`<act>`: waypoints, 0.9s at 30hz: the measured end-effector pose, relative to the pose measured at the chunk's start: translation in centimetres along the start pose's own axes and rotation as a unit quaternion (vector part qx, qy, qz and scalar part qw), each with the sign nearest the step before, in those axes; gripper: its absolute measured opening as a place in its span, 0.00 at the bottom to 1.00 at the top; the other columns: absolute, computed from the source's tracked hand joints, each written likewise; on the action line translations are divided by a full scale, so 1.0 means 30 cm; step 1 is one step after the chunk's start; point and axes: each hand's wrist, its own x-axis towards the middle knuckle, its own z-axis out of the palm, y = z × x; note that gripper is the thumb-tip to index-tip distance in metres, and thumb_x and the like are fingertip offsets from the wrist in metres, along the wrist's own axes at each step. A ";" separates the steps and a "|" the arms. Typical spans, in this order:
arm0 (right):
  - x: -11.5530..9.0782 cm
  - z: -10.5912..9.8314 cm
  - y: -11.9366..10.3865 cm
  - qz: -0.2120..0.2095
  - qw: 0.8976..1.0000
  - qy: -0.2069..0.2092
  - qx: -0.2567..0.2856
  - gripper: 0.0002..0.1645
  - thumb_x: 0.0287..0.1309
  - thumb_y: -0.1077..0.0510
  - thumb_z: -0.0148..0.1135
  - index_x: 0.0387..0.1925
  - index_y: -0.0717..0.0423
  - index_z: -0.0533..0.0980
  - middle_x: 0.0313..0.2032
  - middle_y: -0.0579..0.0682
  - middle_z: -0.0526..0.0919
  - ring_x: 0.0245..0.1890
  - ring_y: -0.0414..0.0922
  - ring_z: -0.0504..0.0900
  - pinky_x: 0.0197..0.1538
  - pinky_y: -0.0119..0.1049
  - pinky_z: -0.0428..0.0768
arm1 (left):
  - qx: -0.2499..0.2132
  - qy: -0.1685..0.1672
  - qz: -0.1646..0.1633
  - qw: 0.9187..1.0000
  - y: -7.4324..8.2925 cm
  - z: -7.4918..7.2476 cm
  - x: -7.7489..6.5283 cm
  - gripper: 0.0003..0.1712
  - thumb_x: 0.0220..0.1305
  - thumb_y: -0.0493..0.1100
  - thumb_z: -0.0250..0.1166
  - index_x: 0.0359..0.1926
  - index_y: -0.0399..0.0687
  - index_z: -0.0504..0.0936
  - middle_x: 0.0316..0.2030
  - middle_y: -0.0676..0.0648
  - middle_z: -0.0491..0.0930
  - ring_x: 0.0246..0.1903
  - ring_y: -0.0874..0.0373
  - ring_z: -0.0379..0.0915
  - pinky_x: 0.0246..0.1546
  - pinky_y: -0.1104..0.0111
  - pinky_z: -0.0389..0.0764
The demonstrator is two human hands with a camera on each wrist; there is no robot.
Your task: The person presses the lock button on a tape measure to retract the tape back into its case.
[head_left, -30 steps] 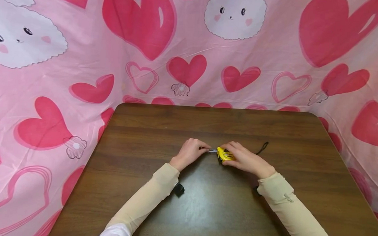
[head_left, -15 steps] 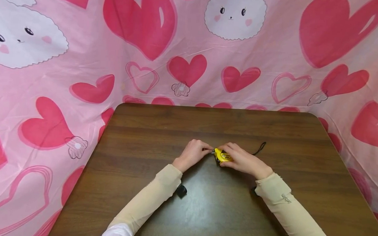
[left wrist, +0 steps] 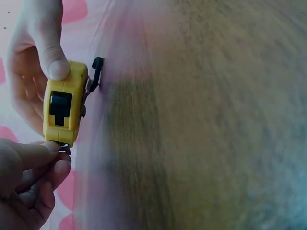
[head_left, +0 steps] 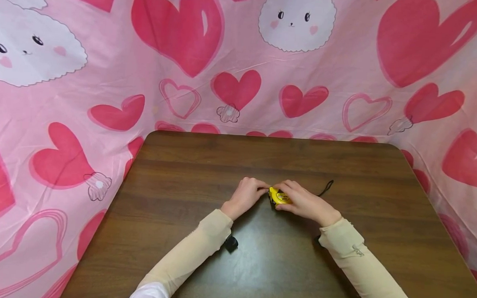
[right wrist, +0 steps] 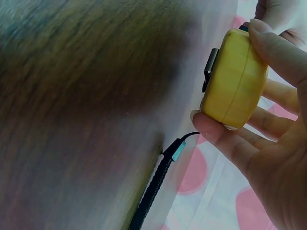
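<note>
A yellow tape measure (head_left: pixel 281 197) with black parts is held over the middle of the table. My right hand (head_left: pixel 306 203) grips its case, thumb on one side and fingers on the other. From the left, my left hand (head_left: pixel 244 196) pinches the small metal end hook (left wrist: pixel 64 149) at the mouth of the case. Hardly any blade shows between the pinching fingers and the case. In the right wrist view a metal belt clip (right wrist: pixel 209 67) sticks out from the case, and a black wrist strap (right wrist: pixel 156 187) trails from it.
The dark wooden table (head_left: pixel 206 156) has rounded far corners. Pink cloth (head_left: pixel 243 38) printed with hearts hangs behind it and along both sides. A small black wrist camera (head_left: pixel 231 244) sits under the left forearm.
A short length of blade showed between the left fingers and the case one second ago; that gap has closed. The right hand with the case has shifted slightly left, the left hand slightly right.
</note>
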 end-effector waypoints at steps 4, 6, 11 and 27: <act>0.001 0.004 0.004 -0.004 1.000 0.004 -0.002 0.32 0.64 0.53 0.74 0.64 0.62 0.74 0.55 0.55 0.78 0.52 0.49 0.77 0.55 0.50 0.81 | -0.009 -0.004 0.000 1.000 -0.001 0.002 -0.002 0.11 0.73 0.41 0.67 0.51 0.47 0.92 0.44 0.49 0.91 0.45 0.57 0.87 0.49 0.65 0.86; 0.001 0.006 0.005 -0.001 1.000 0.002 0.000 0.32 0.64 0.53 0.74 0.64 0.62 0.74 0.55 0.55 0.78 0.52 0.49 0.77 0.55 0.50 0.81 | -0.012 -0.007 0.002 1.000 -0.004 0.005 -0.004 0.12 0.74 0.41 0.67 0.52 0.47 0.91 0.45 0.49 0.91 0.46 0.57 0.87 0.49 0.65 0.85; -0.007 0.005 0.006 0.011 1.000 -0.008 0.008 0.33 0.64 0.51 0.73 0.65 0.61 0.74 0.56 0.54 0.78 0.52 0.48 0.76 0.55 0.49 0.80 | -0.015 -0.011 0.016 1.000 -0.011 0.002 -0.008 0.12 0.74 0.42 0.66 0.53 0.48 0.91 0.46 0.50 0.90 0.46 0.59 0.87 0.50 0.66 0.85; -0.114 -0.040 0.112 0.034 0.999 0.023 -0.005 0.34 0.62 0.54 0.75 0.65 0.63 0.74 0.56 0.59 0.79 0.53 0.54 0.77 0.57 0.57 0.79 | 0.020 0.009 -0.007 1.000 -0.110 -0.098 -0.084 0.10 0.72 0.43 0.68 0.48 0.45 0.92 0.43 0.49 0.91 0.42 0.54 0.87 0.48 0.57 0.85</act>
